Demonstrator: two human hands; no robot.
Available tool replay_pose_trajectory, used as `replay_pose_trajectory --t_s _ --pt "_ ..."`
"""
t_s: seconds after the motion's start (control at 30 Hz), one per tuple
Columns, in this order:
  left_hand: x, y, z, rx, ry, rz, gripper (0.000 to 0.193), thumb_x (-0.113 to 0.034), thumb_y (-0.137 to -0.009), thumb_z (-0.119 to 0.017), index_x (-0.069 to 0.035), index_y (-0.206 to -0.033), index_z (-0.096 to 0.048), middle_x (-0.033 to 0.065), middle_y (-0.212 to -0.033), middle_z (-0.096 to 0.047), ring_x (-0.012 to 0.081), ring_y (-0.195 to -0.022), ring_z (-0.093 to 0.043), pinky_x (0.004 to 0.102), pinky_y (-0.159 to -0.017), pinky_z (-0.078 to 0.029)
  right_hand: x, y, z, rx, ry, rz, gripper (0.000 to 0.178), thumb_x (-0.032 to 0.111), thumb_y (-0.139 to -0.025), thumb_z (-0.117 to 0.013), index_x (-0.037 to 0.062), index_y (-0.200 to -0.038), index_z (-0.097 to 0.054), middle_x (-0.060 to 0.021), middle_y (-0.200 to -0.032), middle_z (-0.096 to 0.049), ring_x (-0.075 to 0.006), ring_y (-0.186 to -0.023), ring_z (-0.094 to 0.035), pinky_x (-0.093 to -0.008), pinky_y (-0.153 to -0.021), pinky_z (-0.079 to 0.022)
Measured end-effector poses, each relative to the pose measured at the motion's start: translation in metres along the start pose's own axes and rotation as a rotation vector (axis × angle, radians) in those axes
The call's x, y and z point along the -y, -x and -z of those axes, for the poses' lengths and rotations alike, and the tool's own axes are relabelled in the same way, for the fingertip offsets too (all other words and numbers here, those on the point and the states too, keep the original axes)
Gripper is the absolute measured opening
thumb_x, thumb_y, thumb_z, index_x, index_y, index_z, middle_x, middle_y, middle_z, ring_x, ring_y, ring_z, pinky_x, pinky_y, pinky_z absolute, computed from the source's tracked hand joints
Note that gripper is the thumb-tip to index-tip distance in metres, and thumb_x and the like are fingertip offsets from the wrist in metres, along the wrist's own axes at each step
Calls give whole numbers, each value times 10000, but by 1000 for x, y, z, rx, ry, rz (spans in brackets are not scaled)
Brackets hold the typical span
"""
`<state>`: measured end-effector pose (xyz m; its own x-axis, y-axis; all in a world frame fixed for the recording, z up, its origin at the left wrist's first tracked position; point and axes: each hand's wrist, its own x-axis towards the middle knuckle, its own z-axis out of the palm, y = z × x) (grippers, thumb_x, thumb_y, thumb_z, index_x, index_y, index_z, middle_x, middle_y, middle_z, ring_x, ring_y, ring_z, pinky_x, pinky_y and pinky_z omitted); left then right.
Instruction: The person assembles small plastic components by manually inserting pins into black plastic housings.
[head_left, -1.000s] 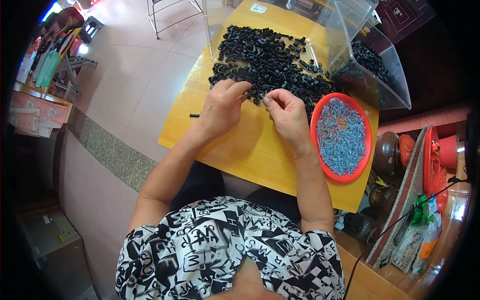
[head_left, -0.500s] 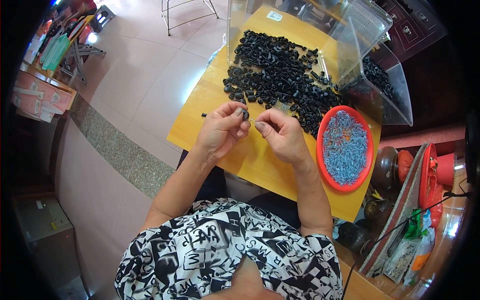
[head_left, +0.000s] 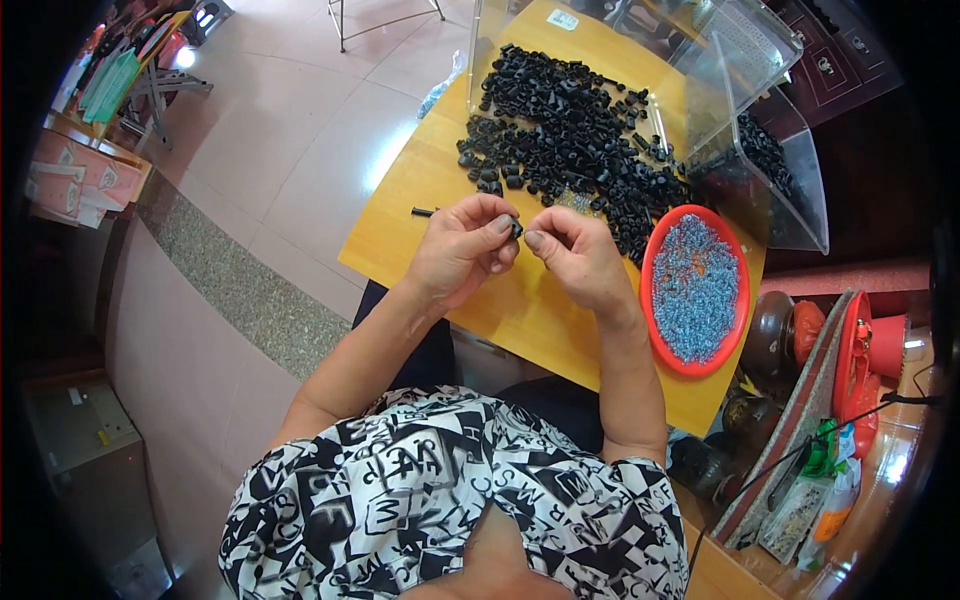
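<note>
Over the near part of the yellow table, my left hand pinches a small black plastic part between thumb and fingertips. My right hand is closed in a pinch right beside that part, its fingertips close to or touching it. Whatever sits in the right pinch is too small to make out. Beyond both hands spreads a heap of small black plastic parts. To the right of my right hand, a red oval tray holds a layer of tiny bluish, shiny pieces.
Clear plastic bins with more black parts stand at the table's far right. A black pin-like piece lies left of my left hand. Dark jars and a red bucket are off to the right.
My right hand has come in closer to the black part held in my left hand. The whole view has shifted slightly.
</note>
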<state>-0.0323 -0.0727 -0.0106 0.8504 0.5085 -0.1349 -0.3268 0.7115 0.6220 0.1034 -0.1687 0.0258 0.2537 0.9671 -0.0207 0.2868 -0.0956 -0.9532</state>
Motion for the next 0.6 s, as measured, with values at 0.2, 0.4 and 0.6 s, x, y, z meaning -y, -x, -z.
replay_pose_trajectory --t_s 0.2,0.4,0.6 --pt "9 6 1 -43 -44 -92 125 -71 -838 -555 -25 -953 -537 55 -766 -574 111 -606 -537 200 -517 -412 1 -2 -6 31 -60 -18 125 129 -822 -601 21 -777 -557 67 -640 -461 -21 -575 -376 -180 -498 -309" --pt "14 4 1 -52 38 22 108 -92 -850 -540 -33 -940 -536 58 -751 -567 119 -583 -531 206 -505 -404 -10 0 -9 -132 92 28 115 83 -759 -644 -6 -764 -571 -29 -663 -561 -78 -590 -498 -218 -553 -413" --pt "19 8 7 -10 134 97 91 -90 -844 -547 -26 -903 -521 66 -714 -537 137 -563 -510 230 -475 -375 6 8 52 -460 24 98 63 73 -804 -623 17 -825 -602 64 -694 -510 -16 -607 -424 -149 -533 -334"
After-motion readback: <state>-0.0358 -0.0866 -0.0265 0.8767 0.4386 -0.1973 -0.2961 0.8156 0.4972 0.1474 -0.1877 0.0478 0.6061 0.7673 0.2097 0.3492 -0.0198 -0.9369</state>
